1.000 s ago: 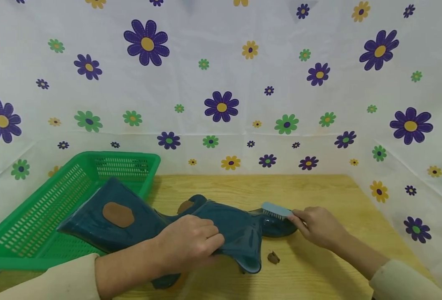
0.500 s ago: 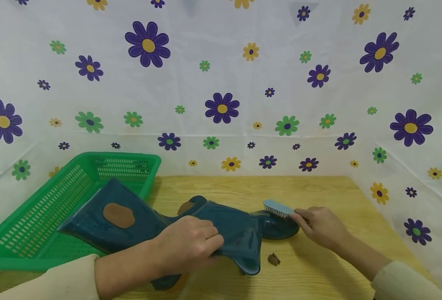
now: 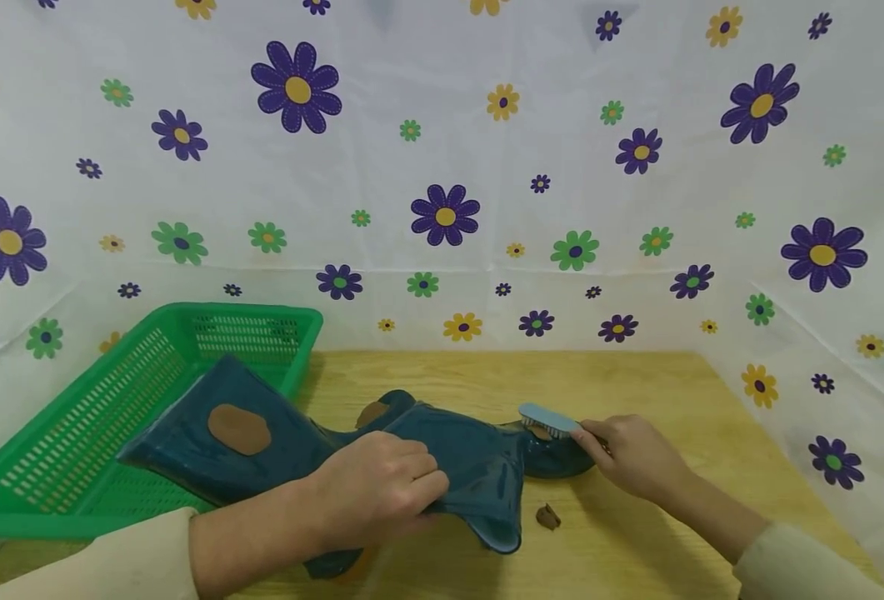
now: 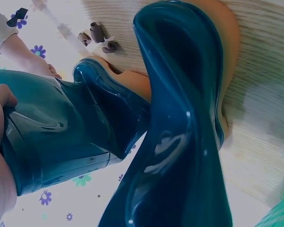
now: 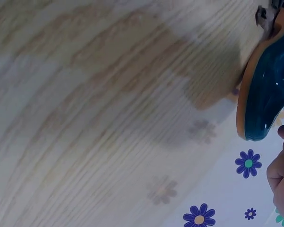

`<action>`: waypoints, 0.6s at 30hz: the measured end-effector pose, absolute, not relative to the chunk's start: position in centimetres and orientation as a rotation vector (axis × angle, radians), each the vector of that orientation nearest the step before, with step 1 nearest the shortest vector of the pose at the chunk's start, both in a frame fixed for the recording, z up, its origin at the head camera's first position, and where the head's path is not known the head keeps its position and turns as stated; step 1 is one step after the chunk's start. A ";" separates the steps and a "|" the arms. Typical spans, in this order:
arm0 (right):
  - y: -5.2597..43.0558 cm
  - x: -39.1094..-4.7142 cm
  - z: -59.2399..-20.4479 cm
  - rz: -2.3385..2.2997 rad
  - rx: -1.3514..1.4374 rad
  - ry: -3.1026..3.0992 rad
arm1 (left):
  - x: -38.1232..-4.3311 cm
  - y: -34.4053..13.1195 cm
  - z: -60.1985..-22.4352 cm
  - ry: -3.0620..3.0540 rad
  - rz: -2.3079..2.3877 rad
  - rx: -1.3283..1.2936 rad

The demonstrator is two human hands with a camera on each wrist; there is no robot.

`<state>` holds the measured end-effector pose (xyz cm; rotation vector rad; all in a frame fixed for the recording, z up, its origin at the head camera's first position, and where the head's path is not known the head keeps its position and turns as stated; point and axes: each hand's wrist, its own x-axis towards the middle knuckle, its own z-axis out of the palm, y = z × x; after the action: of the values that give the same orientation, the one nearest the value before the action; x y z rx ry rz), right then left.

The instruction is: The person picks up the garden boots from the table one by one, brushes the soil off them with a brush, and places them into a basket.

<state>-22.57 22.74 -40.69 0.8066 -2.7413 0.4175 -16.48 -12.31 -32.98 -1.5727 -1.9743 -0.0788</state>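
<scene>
Two glossy dark teal rubber boots lie on a wooden table [image 3: 636, 375]. My left hand [image 3: 385, 483] grips the shaft of the right-hand boot [image 3: 456, 454] near its top opening. In my right hand [image 3: 640, 458] is a light blue brush [image 3: 546, 418], held by its handle. Its bristles are down on the foot of that boot, where a brown patch [image 3: 539, 431] shows beneath them. The other boot [image 3: 187, 433] lies to the left, its shaft reaching over a green basket, with a brown patch [image 3: 239, 429] on it. In the right wrist view the brush is not visible.
The green perforated basket [image 3: 142, 525] stands at the left. Brown curled scraps [image 3: 548, 517] lie on the table in front of the held boot; several scraps [image 4: 97, 33] show in the left wrist view. A white flowered sheet [image 3: 442, 150] closes off the back and sides.
The brush slid slightly right along the boot's foot, then back left, baring part of a brown patch under the bristles. My left hand and both boots have stayed nearly still.
</scene>
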 end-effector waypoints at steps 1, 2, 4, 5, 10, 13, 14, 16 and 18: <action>22.7 -22.5 -40.6 0.415 0.824 -2.716 | -16.5 -12.3 -33.0 -1.971 -0.078 -1.574; 22.6 -22.5 -40.5 0.417 0.833 -2.696 | -16.5 -12.3 -32.9 -1.968 -0.076 -1.573; 22.6 -22.2 -40.2 0.434 0.843 -2.690 | -16.5 -12.3 -32.9 -1.967 -0.080 -1.574; 22.7 -22.0 -40.0 0.444 0.849 -2.691 | -16.5 -12.3 -32.9 -1.966 -0.084 -1.575; 22.8 -20.8 -38.8 0.477 0.893 -2.702 | -16.5 -12.2 -33.0 -1.970 -0.109 -1.560; 22.8 -20.1 -38.3 0.502 0.929 -2.725 | -16.6 -12.3 -32.9 -1.964 -0.111 -1.556; 22.9 -19.9 -38.2 0.523 0.928 -2.748 | -16.6 -12.3 -32.9 -1.964 -0.112 -1.557; 22.9 -19.6 -38.1 0.579 0.884 -2.808 | -16.6 -12.4 -32.9 -1.964 -0.103 -1.563; 22.8 -19.7 -38.1 0.626 0.806 -2.874 | -16.6 -12.4 -33.0 -1.964 -0.089 -1.572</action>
<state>-19.68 22.76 -38.14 0.8058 -2.8736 0.6260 -16.55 -12.42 -32.98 -1.5718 -1.9640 -0.0891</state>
